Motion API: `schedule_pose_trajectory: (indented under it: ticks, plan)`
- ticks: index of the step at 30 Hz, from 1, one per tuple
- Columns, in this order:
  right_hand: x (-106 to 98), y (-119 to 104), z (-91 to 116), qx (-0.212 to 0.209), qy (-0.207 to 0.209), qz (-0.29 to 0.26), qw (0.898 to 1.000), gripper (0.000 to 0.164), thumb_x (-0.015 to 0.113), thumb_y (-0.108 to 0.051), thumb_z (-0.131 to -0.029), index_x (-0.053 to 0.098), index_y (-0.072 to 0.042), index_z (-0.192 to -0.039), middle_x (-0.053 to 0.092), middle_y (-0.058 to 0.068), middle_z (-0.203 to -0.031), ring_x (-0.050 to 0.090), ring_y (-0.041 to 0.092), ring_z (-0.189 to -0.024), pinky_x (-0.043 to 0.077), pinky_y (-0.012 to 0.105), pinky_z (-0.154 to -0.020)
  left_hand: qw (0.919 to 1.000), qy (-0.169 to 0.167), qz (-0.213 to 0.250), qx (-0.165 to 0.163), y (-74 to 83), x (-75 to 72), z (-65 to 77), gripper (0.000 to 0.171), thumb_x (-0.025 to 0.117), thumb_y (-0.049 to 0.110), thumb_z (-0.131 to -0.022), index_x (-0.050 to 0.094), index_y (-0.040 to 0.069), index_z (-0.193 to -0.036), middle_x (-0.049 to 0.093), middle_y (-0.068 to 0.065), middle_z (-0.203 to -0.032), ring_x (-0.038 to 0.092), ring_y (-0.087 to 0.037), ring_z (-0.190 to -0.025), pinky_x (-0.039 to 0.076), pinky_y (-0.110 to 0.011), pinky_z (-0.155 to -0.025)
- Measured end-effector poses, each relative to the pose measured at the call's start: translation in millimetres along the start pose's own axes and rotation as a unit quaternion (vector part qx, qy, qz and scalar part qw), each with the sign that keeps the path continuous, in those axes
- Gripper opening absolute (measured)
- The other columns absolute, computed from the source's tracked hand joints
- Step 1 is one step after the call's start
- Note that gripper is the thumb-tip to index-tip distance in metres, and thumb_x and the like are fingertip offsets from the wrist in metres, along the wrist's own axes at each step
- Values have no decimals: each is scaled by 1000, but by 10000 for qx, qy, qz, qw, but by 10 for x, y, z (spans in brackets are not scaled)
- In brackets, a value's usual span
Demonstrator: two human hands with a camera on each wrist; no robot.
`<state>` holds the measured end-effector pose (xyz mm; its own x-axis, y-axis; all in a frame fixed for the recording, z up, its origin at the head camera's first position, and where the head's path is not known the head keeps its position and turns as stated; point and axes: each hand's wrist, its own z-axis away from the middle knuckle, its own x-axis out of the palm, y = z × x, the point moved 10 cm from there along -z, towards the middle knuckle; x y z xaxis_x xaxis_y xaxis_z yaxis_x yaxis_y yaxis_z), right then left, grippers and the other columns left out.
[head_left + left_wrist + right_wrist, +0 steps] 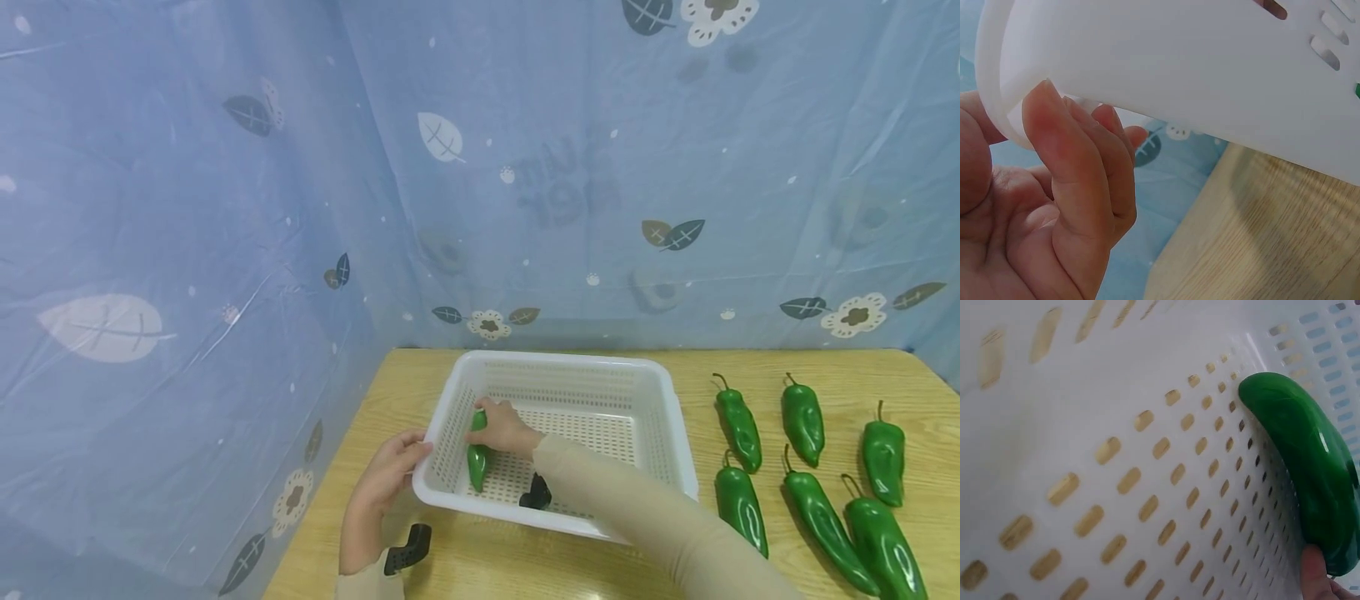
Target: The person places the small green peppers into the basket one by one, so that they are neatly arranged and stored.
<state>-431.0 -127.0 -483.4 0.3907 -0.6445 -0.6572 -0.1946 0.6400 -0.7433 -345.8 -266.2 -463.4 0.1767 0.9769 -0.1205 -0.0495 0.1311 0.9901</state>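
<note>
A white plastic basket (pixel 558 358) with slotted walls and floor stands on the table. Inside it, toward the left end, lies a glossy green pepper (pixel 477 467), which my right hand (pixel 504 427) grips near its upper end. The right wrist view shows the pepper (pixel 1300 444) low over the slotted floor, the thumb (pixel 1314 572) against its near end. At the basket's left rim, my left hand (pixel 386 467) holds on, thumb on top. Up close in the left wrist view, its bent fingers (pixel 1075 156) hook under the rim.
To the right of the basket, several more green peppers (pixel 802 423) with stems lie spread in two rows on the wooden table (pixel 465 558). A blue patterned curtain (pixel 562 275) hangs behind and along the left side. Black wrist devices (pixel 408 550) are on both arms.
</note>
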Motion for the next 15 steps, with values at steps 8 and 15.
schedule_pose_trajectory:
  ticks: [8,15]
  plan:
    - [-100,-16,-6,-197,122,76,9997,67,72,-30,-81,44,-3,-135,58,16,-114,60,25,-98,53,40,-82,10000,-44,-13,2,4,15,-16,45,52,17,-97,44,-12,-131,55,-32,-123,62,-36,-105,56,-40,-80]
    - [-241,-5,3,-199,266,-40,9994,70,71,-31,-82,41,-2,-139,48,21,-137,46,37,-125,40,50,-103,10000,32,-60,-5,13,-5,-8,44,52,17,-96,45,-12,-129,57,-31,-121,63,-34,-102,56,-37,-78]
